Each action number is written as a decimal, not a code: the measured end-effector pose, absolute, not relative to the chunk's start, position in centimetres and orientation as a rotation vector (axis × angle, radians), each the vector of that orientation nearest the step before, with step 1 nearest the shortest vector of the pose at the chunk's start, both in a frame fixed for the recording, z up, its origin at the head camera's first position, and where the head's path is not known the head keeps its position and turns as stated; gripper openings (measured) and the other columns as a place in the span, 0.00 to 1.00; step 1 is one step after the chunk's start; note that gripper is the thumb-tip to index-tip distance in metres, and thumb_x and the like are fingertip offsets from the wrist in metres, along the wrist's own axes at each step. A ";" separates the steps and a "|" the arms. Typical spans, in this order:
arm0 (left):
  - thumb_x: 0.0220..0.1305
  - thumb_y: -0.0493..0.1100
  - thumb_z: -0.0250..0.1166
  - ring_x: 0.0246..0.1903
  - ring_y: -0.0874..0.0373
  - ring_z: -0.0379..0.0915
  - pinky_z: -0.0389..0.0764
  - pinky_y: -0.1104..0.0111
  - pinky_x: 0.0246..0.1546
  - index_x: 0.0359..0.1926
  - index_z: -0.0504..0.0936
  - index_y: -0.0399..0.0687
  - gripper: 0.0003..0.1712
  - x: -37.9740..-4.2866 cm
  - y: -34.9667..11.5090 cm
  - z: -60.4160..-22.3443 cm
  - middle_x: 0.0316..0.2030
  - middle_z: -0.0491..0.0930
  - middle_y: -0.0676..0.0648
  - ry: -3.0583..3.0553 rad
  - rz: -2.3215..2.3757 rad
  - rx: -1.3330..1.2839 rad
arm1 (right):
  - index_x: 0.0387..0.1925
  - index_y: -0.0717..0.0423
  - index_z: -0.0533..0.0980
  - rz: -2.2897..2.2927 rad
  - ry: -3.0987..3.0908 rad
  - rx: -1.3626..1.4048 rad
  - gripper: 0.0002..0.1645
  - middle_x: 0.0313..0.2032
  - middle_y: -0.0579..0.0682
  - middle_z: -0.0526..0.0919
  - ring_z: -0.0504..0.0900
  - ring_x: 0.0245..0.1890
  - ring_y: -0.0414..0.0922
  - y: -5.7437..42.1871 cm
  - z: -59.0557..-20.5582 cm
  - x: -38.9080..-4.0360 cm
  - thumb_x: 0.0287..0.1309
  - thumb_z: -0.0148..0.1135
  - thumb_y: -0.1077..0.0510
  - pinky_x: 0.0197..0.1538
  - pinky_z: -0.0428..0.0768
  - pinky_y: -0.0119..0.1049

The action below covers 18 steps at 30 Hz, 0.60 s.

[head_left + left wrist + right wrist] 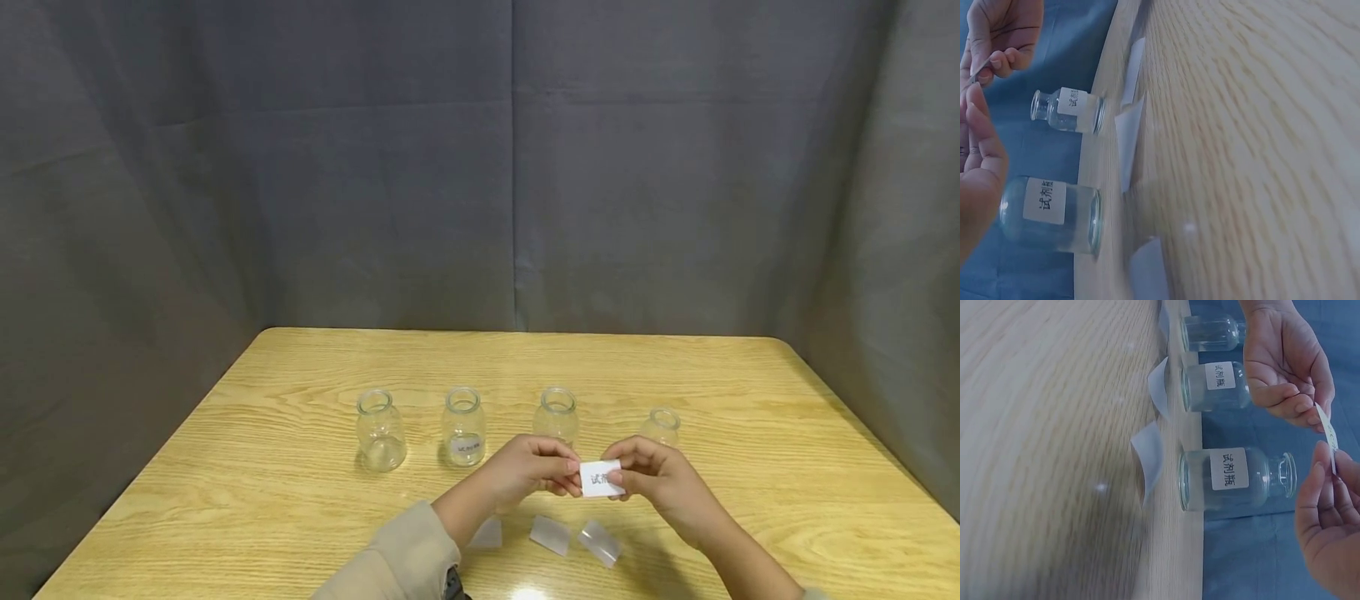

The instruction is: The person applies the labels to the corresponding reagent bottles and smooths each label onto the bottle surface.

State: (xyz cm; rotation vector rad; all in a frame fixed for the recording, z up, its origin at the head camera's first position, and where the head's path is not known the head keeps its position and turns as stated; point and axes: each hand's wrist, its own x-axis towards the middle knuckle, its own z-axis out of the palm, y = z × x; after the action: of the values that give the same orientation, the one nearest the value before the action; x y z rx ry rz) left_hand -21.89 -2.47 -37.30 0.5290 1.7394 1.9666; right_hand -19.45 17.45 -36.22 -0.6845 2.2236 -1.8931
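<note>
In the head view, both hands meet in front of the jars with a small white printed label [596, 478] between them. My left hand [527, 472] pinches its left edge between thumb and fingers. At the opposite edge, my right hand [662, 485] pinches it, the thumb lying over part of the print. From the right wrist the label [1327, 434] appears nearly edge-on. Behind the hands stand a glass jar [555, 417] and, farther right, another jar [663, 423], both partly covered by the hands.
Left of the hands are an upright glass jar [381, 437] and a jar [463, 417] bearing a white label [466, 447]. Nearer the front lie three pale paper pieces, including a flat sheet [551, 535] and a curled sheet [599, 543]. A grey curtain [517, 167] surrounds the wooden table [262, 500].
</note>
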 end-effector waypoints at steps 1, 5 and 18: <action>0.57 0.34 0.55 0.24 0.61 0.73 0.74 0.69 0.31 0.38 0.71 0.21 0.14 -21.9 -2.6 -37.3 0.23 0.76 0.49 1.737 1.966 0.528 | 0.37 0.73 0.67 -1.892 2.221 -0.687 0.17 0.29 0.51 0.75 0.75 0.28 0.42 17.4 -36.3 -19.5 0.50 0.57 0.63 0.32 0.76 0.35; 0.56 0.32 0.55 0.24 0.60 0.73 0.74 0.71 0.31 0.38 0.69 0.20 0.14 -21.9 -2.9 -37.5 0.23 0.75 0.49 1.704 1.986 0.523 | 0.38 0.73 0.67 -1.884 2.213 -0.680 0.17 0.30 0.53 0.74 0.75 0.28 0.43 16.9 -36.3 -19.5 0.50 0.57 0.63 0.32 0.76 0.35; 0.54 0.30 0.55 0.26 0.60 0.73 0.73 0.70 0.33 0.38 0.69 0.19 0.13 -22.0 -4.4 -37.7 0.26 0.76 0.49 1.694 2.038 0.483 | 0.41 0.72 0.67 -1.844 2.302 -0.567 0.19 0.31 0.57 0.74 0.74 0.30 0.45 15.2 -36.3 -19.6 0.49 0.58 0.63 0.35 0.75 0.35</action>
State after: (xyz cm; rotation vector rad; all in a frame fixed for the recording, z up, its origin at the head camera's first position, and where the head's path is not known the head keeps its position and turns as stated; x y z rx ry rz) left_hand -22.00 -4.36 -37.67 0.4835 1.6944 2.0382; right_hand -19.55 15.15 -36.30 -0.5670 2.3016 -1.8439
